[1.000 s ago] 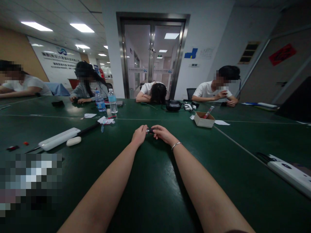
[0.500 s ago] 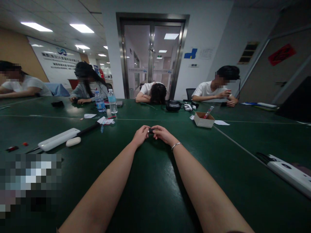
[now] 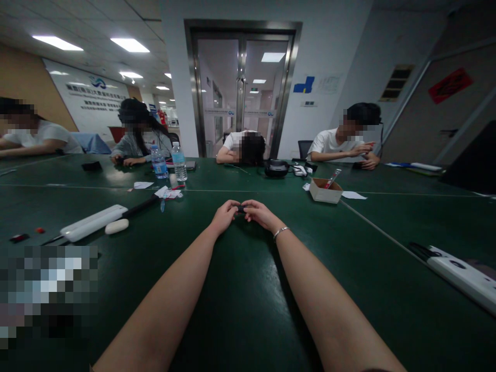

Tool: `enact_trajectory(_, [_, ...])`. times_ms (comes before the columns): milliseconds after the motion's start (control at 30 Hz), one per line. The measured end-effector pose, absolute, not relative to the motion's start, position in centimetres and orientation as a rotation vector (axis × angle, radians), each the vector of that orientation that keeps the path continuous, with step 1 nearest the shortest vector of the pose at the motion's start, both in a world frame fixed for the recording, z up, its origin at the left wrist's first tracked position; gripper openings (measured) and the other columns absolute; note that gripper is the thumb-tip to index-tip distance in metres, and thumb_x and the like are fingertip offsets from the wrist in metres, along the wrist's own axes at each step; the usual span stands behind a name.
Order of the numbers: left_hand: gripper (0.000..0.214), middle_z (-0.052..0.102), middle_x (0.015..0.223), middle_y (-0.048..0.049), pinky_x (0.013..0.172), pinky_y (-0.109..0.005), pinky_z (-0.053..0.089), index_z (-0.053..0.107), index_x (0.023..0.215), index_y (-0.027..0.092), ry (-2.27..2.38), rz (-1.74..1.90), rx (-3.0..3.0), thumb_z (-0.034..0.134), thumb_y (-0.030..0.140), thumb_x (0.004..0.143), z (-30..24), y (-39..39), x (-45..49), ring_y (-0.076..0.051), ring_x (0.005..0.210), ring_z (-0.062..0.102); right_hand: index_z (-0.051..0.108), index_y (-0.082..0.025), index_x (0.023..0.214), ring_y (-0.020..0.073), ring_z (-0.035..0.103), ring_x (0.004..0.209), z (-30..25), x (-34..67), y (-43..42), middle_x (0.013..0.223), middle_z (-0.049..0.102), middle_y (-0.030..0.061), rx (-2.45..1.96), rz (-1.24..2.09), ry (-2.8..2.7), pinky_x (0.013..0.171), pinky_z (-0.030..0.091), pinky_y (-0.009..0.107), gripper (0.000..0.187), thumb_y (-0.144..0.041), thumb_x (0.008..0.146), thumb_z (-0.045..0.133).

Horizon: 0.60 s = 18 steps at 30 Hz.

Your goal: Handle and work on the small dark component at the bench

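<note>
Both of my hands meet over the dark green table (image 3: 240, 289), at about its middle. Between their fingertips is a small, dark, stubby object (image 3: 241, 208), too small and too covered to name. My left hand (image 3: 225, 216) pinches its left end with thumb and fingers. The right end is gripped by my right hand (image 3: 260, 214), fingers curled, with a silver bracelet (image 3: 281, 234) on that wrist. Much of the object is hidden behind my fingers.
Left lie a white bar-shaped device (image 3: 95, 222) and a white oval case (image 3: 117, 226). Two water bottles (image 3: 179, 163) stand farther back. An open box (image 3: 325, 192) sits right of my hands; a power strip (image 3: 463, 274) lies far right. Several people sit across the table.
The shiny light spot on the object's left end, beside my left fingers, no longer shows. Both hands stay in nearly the same place. The person at right has shifted a hand slightly.
</note>
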<state>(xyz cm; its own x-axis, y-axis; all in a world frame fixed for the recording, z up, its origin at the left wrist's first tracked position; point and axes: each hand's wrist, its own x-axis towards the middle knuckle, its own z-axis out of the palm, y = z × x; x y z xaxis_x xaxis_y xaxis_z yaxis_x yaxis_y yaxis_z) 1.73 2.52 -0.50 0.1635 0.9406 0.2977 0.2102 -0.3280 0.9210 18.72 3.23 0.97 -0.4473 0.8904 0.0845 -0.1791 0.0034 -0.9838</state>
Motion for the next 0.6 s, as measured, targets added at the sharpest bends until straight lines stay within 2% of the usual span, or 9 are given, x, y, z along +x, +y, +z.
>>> enact_trajectory(100, [0.028,0.053,0.062,0.0013,0.052,-0.021,0.039,0.058,0.096,0.018,1.122,1.204,1.684,0.04,0.036,0.083,-0.36,2.41,1.73,-0.01,0.054,0.048,0.056,-0.015,0.092,0.0081,0.055,0.05,1.0,18.75,3.23,0.061,0.059,-0.0015,-0.78,1.59,-1.417,0.046,0.047,0.018,0.023,-0.013,0.07,0.064])
enact_trajectory(233, [0.025,0.056,0.075,-0.0001,0.052,-0.021,0.039,0.058,0.098,0.019,1.152,1.192,1.672,0.043,0.031,0.081,-0.07,2.15,1.76,-0.009,0.055,0.049,0.057,-0.015,0.092,0.0079,0.055,0.049,0.95,18.78,3.29,0.062,0.059,-0.0015,-0.779,1.583,-1.412,0.046,0.047,0.018,0.023,-0.013,0.07,0.064])
enact_trajectory(367, [0.028,0.053,0.063,0.001,0.053,-0.021,0.039,0.059,0.095,0.018,1.126,1.211,1.712,0.04,0.036,0.083,-0.07,2.13,1.74,-0.01,0.055,0.049,0.056,-0.015,0.092,0.0076,0.055,0.048,0.85,18.78,3.38,0.061,0.059,-0.0018,-0.767,1.586,-1.415,0.046,0.047,0.018,0.023,-0.013,0.07,0.063])
enact_trajectory(500, [0.026,0.056,0.072,0.0006,0.052,-0.02,0.038,0.059,0.097,0.02,1.165,1.205,1.67,0.043,0.033,0.081,-0.4,2.46,1.67,-0.009,0.055,0.049,0.056,-0.015,0.093,0.0078,0.055,0.048,0.86,18.8,3.36,0.059,0.058,-0.0021,-0.762,1.59,-1.42,0.046,0.046,0.017,0.023,-0.012,0.071,0.063])
enact_trajectory(600, [0.025,0.052,0.065,0.0016,0.052,-0.02,0.038,0.058,0.096,0.019,1.153,1.208,1.65,0.044,0.03,0.079,-0.42,2.51,1.7,-0.01,0.056,0.048,0.056,-0.014,0.093,0.0082,0.056,0.049,0.94,18.8,3.27,0.059,0.058,-0.0018,-0.774,1.594,-1.428,0.047,0.046,0.017,0.023,-0.012,0.071,0.062])
